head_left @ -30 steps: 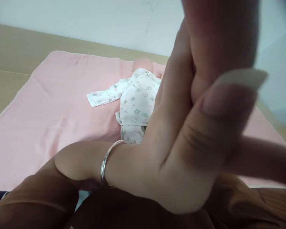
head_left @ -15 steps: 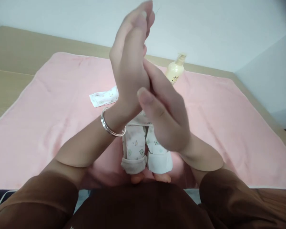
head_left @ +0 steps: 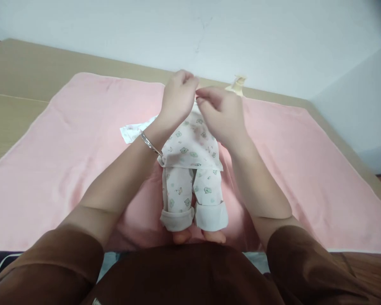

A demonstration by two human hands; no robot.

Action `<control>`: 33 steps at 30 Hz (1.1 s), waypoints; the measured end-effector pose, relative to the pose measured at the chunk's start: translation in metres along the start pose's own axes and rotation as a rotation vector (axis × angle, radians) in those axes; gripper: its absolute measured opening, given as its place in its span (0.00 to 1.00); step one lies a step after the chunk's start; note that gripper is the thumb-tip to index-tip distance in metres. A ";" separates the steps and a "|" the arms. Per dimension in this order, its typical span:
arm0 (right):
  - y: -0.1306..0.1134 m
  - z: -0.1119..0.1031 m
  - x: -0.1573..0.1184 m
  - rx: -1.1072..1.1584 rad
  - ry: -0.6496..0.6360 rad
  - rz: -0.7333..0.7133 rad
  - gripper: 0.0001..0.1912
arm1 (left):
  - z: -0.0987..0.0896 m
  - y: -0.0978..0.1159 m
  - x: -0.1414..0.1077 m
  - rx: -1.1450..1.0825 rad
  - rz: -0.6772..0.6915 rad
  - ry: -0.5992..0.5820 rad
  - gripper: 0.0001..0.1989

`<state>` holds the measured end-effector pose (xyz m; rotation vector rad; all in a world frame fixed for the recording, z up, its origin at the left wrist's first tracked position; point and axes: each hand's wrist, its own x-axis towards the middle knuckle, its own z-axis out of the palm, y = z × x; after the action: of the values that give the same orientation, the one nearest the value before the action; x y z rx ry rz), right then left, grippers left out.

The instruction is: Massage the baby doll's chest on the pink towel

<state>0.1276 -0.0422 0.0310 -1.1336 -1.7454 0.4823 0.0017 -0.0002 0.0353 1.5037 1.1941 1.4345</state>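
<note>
Position the left hand (head_left: 178, 96) and right hand (head_left: 224, 113), both with fingers curled (whether either grips anything cannot be told), evenly over the upper end of the clothed doll (head_left: 193, 160) lying on the pink blanket (head_left: 305, 169), preferably making any contact light to avoid bunching the shirt (head_left: 190, 142).

Wearer's top (head_left: 184, 275): dark brown, plain over the torso; small whitish mark (head_left: 96, 301) at lower picture edge, too cropped to read; left sleeve (head_left: 51, 271) and right sleeve (head_left: 300, 258) same brown, loose, wide at the opening, ending near the elbow; a line, seam or fold, crosses the left one near its edge; creases on the right; forearms bare; left wrist carries a slim silver bangle (head_left: 150, 143), shiny, rounded; left grip (head_left: 179, 95) and right grip (head_left: 222, 114): bare hands, fingers slightly blurred.
</note>
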 end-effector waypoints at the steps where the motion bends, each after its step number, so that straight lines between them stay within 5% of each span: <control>1: 0.012 0.008 0.005 -0.078 -0.055 -0.017 0.11 | 0.001 -0.008 0.004 0.093 -0.018 -0.017 0.06; 7: 0.054 0.037 0.015 -0.273 -0.302 -0.161 0.19 | 0.003 -0.044 0.018 0.254 -0.020 0.027 0.15; 11: 0.063 0.043 0.016 -0.473 -0.429 -0.078 0.28 | 0.009 -0.076 0.021 0.282 -0.001 0.001 0.18; 19: 0.091 0.030 0.032 -0.527 -0.366 0.128 0.31 | 0.014 -0.105 0.022 0.284 0.040 0.025 0.23; 24: 0.068 0.039 0.015 -0.697 -0.305 0.294 0.36 | 0.012 -0.107 0.027 0.210 -0.087 0.132 0.24; 29: 0.036 0.055 -0.006 -0.740 -0.487 0.027 0.33 | 0.008 -0.111 0.038 0.072 -0.226 0.162 0.29; 33: 0.055 0.041 0.012 -0.602 -0.548 -0.028 0.29 | 0.010 -0.110 0.036 0.172 -0.156 0.161 0.28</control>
<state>0.1169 0.0019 -0.0223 -1.4791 -2.4868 0.2619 -0.0057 0.0681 -0.0585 1.3929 1.5327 1.3979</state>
